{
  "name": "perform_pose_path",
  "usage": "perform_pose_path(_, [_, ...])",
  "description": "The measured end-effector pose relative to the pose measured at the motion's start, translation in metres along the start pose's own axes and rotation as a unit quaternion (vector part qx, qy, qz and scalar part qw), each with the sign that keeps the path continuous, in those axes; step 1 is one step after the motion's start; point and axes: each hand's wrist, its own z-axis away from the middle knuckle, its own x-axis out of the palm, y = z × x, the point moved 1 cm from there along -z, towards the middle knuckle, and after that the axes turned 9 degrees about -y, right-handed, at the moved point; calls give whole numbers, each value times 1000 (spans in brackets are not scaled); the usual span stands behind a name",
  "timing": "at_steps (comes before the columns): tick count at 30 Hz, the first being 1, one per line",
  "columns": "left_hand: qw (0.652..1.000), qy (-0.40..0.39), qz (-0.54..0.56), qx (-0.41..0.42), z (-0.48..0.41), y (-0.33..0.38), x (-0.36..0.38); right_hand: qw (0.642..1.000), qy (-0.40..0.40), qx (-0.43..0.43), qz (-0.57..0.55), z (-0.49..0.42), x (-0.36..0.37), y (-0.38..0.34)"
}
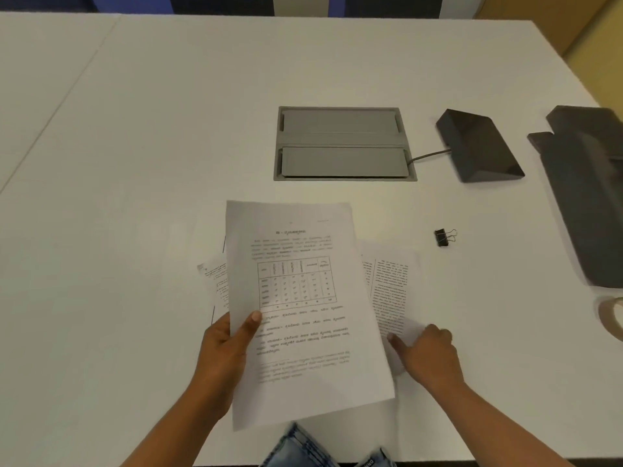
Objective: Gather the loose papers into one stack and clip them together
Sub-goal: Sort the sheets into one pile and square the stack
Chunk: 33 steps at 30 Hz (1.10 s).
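Note:
My left hand (pixel 229 352) grips the left edge of a printed sheet with a table on it (pixel 303 308), lifted above the white table (pixel 135 163). Another printed sheet (pixel 391 284) lies flat to its right, and my right hand (pixel 426 357) rests on that sheet's lower part with fingers pressed down. More paper (pixel 215 281) pokes out from under the held sheet on the left. A black binder clip (pixel 444 237) lies on the table, further right and beyond the papers, apart from both hands.
A grey cable hatch (pixel 344 143) is set into the table behind the papers. A dark wedge-shaped device (pixel 478 146) with a cable sits right of it. A dark object (pixel 586 190) lies at the right edge, with a tape roll (pixel 612 315) below it.

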Motion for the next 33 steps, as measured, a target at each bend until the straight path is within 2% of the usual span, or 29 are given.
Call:
perform_pose_path(2, [1000, 5, -2, -2, 4, -5, -7, 999, -10, 45, 21, -2, 8, -2])
perform_pose_path(4, [1000, 16, -2, -3, 7, -10, -13, 998, -17, 48, 26, -5, 15, -8])
perform_pose_path(13, [999, 50, 5, -11, 7, -12, -23, 982, -31, 50, -179, -15, 19, -17])
perform_pose_path(15, [998, 54, 5, -5, 4, -10, -25, 977, -36, 38, -205, -19, 18, -8])
perform_pose_path(19, [998, 68, -4, 4, -2, -7, -31, 969, 7, 32, -243, -21, 8, 5])
perform_pose_path(23, [997, 77, -16, 4, -7, -7, -33, 956, -5, 21, -292, -21, -3, 9])
perform_pose_path(33, [995, 91, -30, 16, -12, -2, -38, 939, 33, -47, -338, -15, -33, 35])
